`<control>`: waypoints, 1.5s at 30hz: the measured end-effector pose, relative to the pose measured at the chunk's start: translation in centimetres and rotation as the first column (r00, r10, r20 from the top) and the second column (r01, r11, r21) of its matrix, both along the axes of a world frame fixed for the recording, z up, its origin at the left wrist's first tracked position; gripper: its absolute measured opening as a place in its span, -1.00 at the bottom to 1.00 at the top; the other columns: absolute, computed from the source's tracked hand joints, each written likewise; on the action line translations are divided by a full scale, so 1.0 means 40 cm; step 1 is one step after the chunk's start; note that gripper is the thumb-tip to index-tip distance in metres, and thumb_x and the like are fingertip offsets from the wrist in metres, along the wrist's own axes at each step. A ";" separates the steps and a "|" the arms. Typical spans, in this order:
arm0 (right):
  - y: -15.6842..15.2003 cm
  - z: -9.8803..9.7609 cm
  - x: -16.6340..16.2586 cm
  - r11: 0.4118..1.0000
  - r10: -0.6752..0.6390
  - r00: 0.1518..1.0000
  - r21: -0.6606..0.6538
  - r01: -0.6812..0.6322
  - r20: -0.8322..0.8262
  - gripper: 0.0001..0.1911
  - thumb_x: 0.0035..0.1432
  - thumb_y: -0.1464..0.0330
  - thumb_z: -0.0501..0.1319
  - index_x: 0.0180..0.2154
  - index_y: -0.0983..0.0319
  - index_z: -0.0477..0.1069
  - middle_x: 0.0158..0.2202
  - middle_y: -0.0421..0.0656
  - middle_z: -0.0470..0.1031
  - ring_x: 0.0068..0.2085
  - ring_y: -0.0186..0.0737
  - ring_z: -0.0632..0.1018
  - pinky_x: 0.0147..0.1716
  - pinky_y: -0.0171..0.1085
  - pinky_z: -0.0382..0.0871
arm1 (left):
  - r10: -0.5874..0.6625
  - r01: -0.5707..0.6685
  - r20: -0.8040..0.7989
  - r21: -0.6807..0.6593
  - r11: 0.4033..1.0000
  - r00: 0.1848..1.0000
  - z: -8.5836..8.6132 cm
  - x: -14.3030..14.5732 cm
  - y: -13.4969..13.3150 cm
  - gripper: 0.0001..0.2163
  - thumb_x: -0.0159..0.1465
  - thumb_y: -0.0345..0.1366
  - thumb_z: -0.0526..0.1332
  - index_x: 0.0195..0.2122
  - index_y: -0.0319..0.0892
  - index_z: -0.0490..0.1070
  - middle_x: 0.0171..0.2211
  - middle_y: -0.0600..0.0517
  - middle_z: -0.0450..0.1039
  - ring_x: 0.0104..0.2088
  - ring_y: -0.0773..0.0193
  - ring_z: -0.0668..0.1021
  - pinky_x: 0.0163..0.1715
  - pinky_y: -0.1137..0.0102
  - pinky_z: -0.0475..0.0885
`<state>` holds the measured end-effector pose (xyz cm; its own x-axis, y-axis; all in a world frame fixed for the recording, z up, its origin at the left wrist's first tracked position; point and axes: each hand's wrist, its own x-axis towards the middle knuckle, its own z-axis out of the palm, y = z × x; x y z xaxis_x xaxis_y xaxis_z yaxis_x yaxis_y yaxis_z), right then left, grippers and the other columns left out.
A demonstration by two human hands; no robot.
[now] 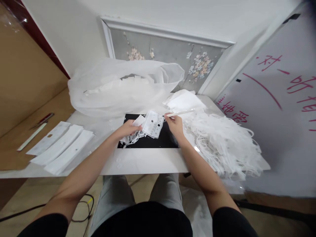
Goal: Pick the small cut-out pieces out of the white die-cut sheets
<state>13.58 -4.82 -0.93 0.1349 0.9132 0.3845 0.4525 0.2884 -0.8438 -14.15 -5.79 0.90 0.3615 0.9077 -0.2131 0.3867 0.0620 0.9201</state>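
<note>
My left hand point(129, 128) is closed on a white printed card point(153, 123) with grey markings and small dark openings. White cords point(132, 140) trail under that hand over a black mat point(150, 143). At the card's right edge my right hand point(174, 123) is closed in a pinch on a thin pale strip point(180, 113), which points to the right. Whether its fingertips also touch the card I cannot tell. Beside my right forearm lies a large heap of white cords and thin translucent material point(222, 141).
A big translucent bag point(98, 95) with white pieces stands behind the mat. Flat white printed pieces point(61, 144) lie at left, near a cutter knife point(45, 118) and a pale strip point(32, 136) on cardboard point(14, 154). A framed flower picture point(168, 52) and a whiteboard point(271, 131) stand behind.
</note>
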 end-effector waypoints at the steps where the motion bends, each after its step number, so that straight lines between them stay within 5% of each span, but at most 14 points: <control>1: -0.019 0.000 -0.028 0.995 0.086 0.995 -0.035 -0.088 -0.059 -0.63 0.22 0.09 0.20 -0.19 0.24 0.58 -0.15 -0.06 0.63 -0.12 -0.07 0.59 -0.10 -0.17 0.46 | -0.016 0.016 0.004 -0.025 1.000 1.000 0.003 -0.003 0.001 -0.78 0.08 -0.19 0.35 -0.43 -0.18 0.36 -0.72 0.17 0.19 -0.70 0.42 0.21 -0.65 0.45 0.07; 4: -0.072 -0.016 -0.115 0.957 0.237 0.952 -0.121 -0.263 -0.196 -0.63 0.17 0.07 0.27 -0.24 0.24 0.61 -0.26 -0.12 0.65 -0.21 -0.04 0.62 -0.20 -0.19 0.47 | -0.035 0.037 0.027 -0.054 0.998 0.999 0.006 -0.009 0.007 -0.78 0.02 -0.22 0.38 -0.41 -0.18 0.37 -0.71 0.16 0.24 -0.70 0.41 0.25 -0.67 0.46 0.07; 8: -0.108 -0.045 -0.183 0.914 0.359 0.918 -0.138 -0.382 -0.166 -0.69 0.16 0.09 0.30 -0.27 0.18 0.63 -0.25 -0.21 0.66 -0.22 -0.06 0.61 -0.17 -0.21 0.46 | -0.030 0.032 0.045 -0.041 0.999 0.999 -0.004 -0.012 0.016 -0.76 0.01 -0.24 0.39 -0.37 -0.19 0.39 -0.69 0.16 0.25 -0.69 0.41 0.28 -0.68 0.47 0.08; 31: -0.102 -0.060 -0.182 0.943 0.292 0.956 -0.172 -0.286 0.014 -0.71 0.17 0.13 0.27 -0.24 0.18 0.63 -0.28 -0.11 0.66 -0.26 -0.07 0.63 -0.18 -0.15 0.48 | -0.008 0.014 0.123 -0.043 0.999 0.992 -0.012 -0.003 0.012 -0.81 -0.04 -0.38 0.35 -0.40 -0.18 0.39 -0.63 0.16 0.23 -0.68 0.46 0.22 -0.68 0.46 0.04; 45: -0.119 -0.047 -0.203 0.968 0.246 0.857 -0.155 -0.195 0.453 -0.71 0.33 0.20 0.16 -0.15 0.18 0.61 -0.16 -0.05 0.65 -0.17 -0.06 0.63 -0.16 -0.23 0.43 | 0.022 -0.028 0.133 0.049 0.998 0.991 0.001 0.009 -0.003 -0.79 -0.05 -0.37 0.39 -0.41 -0.22 0.40 -0.60 0.16 0.26 -0.65 0.50 0.19 -0.64 0.46 0.01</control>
<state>5.48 -9.60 -2.82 -0.2463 0.9345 0.2569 0.7338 0.3529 -0.5804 -13.79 -5.91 0.95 0.3605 0.9252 -0.1183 0.2603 0.0220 0.9653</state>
